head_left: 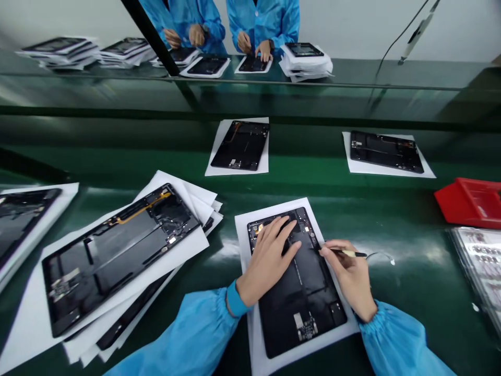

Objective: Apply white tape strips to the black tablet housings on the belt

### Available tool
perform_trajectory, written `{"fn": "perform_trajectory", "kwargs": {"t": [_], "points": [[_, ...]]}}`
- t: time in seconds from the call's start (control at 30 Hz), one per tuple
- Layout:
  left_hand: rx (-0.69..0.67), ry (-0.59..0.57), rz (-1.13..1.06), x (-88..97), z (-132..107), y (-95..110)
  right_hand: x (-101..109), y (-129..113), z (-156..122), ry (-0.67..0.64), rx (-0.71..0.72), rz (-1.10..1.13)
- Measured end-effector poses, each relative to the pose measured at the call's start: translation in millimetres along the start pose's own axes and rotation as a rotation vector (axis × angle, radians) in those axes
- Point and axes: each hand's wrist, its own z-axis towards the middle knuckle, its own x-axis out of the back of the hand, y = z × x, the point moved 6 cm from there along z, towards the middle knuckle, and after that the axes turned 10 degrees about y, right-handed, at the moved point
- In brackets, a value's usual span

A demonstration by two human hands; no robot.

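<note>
In front of me an opened tablet housing (313,282), black with its inner parts showing, lies on white paper (256,360). Across its upper half rests my left hand (272,250), fingers spread, palm down, gripping nothing. At the housing's right edge my right hand (348,271) pinches a thin tool (348,253) with a pale middle and a dark end. Its tip is hidden by my fingers, so I cannot tell its exact kind. A fine grey wire (379,254) with a small white end lies just right of the tool.
Left lies a stack of housings and paper (125,256), beside another housing (23,214). Two housings (240,146) (385,151) sit on the shelf ahead. Right are a red bin (469,201) and a clear parts tray (481,261). Two co-workers (262,23) in blue work opposite.
</note>
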Motion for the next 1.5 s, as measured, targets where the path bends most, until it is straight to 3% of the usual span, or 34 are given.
{"fn": "perform_trajectory", "kwargs": {"t": [0.17, 0.4, 0.7, 0.9, 1.5], "points": [[-0.037, 0.002, -0.046, -1.7, 18, 6, -5, 1, -15, 0.004, -0.006, -0.006], [-0.025, 0.012, -0.116, -3.7, 23, 8, -4, 2, -28, 0.02, -0.008, -0.043], [0.047, 0.052, -0.209, -5.6, 26, 6, -1, -11, 3, 0.1, 0.006, -0.053], [0.041, 0.047, -0.212, -1.8, 22, 4, -15, -11, 27, 0.076, 0.064, -0.039], [0.009, 0.039, -0.208, -0.8, 20, 6, -15, -17, 26, 0.047, 0.149, -0.099]]}}
